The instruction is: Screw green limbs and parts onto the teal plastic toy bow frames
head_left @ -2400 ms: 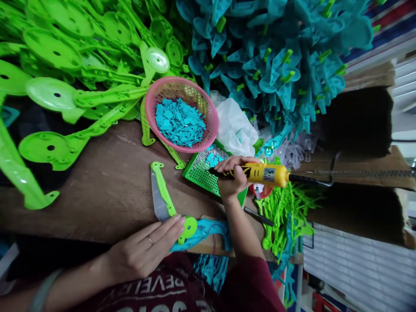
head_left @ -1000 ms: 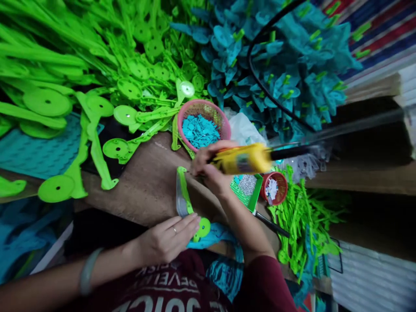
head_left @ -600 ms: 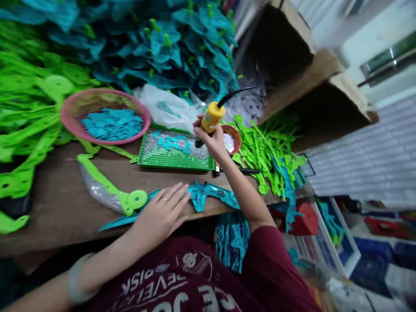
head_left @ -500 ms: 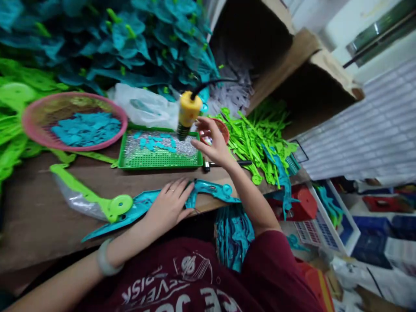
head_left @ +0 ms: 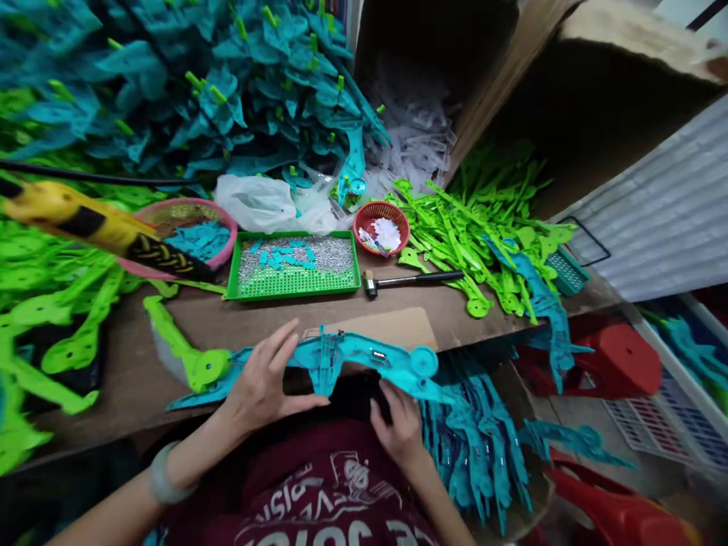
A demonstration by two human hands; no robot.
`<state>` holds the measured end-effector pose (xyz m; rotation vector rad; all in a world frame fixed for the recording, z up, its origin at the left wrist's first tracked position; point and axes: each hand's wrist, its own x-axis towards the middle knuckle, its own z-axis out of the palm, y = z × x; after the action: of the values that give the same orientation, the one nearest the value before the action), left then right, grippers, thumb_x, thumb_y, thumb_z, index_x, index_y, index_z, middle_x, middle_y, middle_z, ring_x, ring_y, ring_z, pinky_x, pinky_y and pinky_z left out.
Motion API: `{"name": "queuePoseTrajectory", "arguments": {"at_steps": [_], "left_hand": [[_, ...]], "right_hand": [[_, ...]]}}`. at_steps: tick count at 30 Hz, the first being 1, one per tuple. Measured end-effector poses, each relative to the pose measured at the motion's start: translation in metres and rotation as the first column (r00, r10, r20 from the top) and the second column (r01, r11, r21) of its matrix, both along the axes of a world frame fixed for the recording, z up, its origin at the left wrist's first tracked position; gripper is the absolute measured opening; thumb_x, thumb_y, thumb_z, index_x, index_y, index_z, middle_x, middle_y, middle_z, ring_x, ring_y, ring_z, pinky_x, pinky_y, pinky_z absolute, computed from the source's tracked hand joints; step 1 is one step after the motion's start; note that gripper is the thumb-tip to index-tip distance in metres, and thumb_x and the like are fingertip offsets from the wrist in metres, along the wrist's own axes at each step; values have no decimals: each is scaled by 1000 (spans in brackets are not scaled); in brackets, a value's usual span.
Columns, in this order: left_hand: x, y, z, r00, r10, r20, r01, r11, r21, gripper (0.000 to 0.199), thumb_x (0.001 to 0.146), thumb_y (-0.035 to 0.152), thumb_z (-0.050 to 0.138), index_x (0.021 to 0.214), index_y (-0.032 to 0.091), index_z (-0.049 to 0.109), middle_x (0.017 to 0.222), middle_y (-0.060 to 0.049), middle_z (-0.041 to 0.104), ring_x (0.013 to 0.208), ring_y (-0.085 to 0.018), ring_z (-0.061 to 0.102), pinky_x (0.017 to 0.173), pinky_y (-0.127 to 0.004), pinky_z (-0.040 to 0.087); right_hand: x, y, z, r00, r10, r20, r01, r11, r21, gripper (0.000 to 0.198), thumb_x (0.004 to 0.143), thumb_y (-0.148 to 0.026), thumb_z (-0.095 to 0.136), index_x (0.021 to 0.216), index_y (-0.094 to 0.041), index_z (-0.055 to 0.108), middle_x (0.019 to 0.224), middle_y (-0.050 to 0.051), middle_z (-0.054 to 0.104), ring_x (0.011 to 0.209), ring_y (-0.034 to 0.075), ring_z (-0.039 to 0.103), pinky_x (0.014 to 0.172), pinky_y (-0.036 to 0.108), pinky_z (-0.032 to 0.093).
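A long teal plastic shell half [head_left: 356, 347], shaped like a toy bow or gun, lies along the bench's front edge with wires and a small metal part inside. My left hand [head_left: 265, 383] is at its left part, fingers stretched and thumb spread out beneath the handle; it grips nothing. Below the shell's right part, my right hand [head_left: 403, 425] is near my lap, its fingers and thumb curled about something dark that I cannot make out. A lime-green part with a round end [head_left: 208, 369] rests by the shell's left end. The yellow electric screwdriver [head_left: 94, 224] hangs at the left.
A green tray [head_left: 293, 288] holds screws and teal pieces. Beside it are a red basket [head_left: 382, 206], a hammer [head_left: 418, 279] and a pink basket [head_left: 227, 243]. Lime-green parts [head_left: 455, 243] and teal shells [head_left: 227, 98] are heaped behind; more shells [head_left: 478, 447] stand below right.
The yellow screwdriver has swung from the middle to the far left. My right hand has dropped from beside it to my lap. My left hand has lifted off the shell's handle and spread.
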<state>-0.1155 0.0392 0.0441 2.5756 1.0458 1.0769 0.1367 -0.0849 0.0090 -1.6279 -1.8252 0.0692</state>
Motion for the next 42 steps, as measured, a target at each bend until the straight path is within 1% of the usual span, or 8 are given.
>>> {"name": "queuePoseTrajectory", "arguments": {"at_steps": [5,11,21,26,32,36,39,42], "left_hand": [[-10,-15,10,977,-166,134,169,986,-11,121,70,62,79,158,22,5,154,-29,33,138,-39,46,102,-55,50],[-18,-27,4,970,-207,129,210,978,-9,115,74,62,76,157,22,8,152,-30,38,134,-38,50,100,-55,51],[-31,21,-20,969,32,-245,-18,998,60,52,96,39,58,138,12,47,116,-18,69,104,-30,68,86,-42,54],[-36,21,-25,962,19,-271,11,994,110,36,94,30,60,127,14,57,97,-11,71,87,-25,67,80,-36,51],[-62,29,-27,919,-12,-395,41,997,65,26,98,25,51,120,18,63,108,-11,69,94,-25,64,79,-35,48],[-73,36,-38,873,-45,-486,141,976,163,41,93,6,43,118,27,67,117,-8,67,101,-27,63,76,-37,47],[-67,35,-40,894,28,-447,30,992,122,45,92,5,42,123,28,65,118,-9,67,104,-31,63,76,-40,49],[-51,32,-19,953,144,-265,-115,986,121,57,89,18,60,144,29,49,129,-14,61,104,-35,63,80,-47,52]], "right_hand": [[-35,83,18,812,255,-526,-399,899,-181,65,75,-37,76,135,-29,53,116,9,68,109,31,66,93,47,57],[-23,174,69,434,365,-824,-871,406,-278,23,88,-37,61,96,-16,66,78,-2,66,63,11,63,58,22,53],[77,159,142,647,475,-596,-762,439,-477,23,98,-32,52,89,-15,65,99,6,68,96,16,63,92,36,49],[79,155,125,484,121,-867,-862,240,-447,24,100,-41,48,102,-17,53,66,-8,54,49,8,51,52,21,47],[156,171,161,780,285,-558,-625,402,-669,29,89,-37,67,105,-13,63,80,-1,58,63,7,56,54,15,44],[211,142,187,872,149,-466,-463,560,-687,29,88,-40,68,90,-11,70,72,1,63,61,10,59,54,18,46],[222,118,174,682,125,-720,-550,737,-393,29,79,-42,78,75,-14,72,63,-1,59,50,8,57,50,19,47],[203,109,149,249,294,-923,-613,786,85,42,70,-52,82,56,-18,62,49,-8,44,31,4,44,40,19,46]]}}
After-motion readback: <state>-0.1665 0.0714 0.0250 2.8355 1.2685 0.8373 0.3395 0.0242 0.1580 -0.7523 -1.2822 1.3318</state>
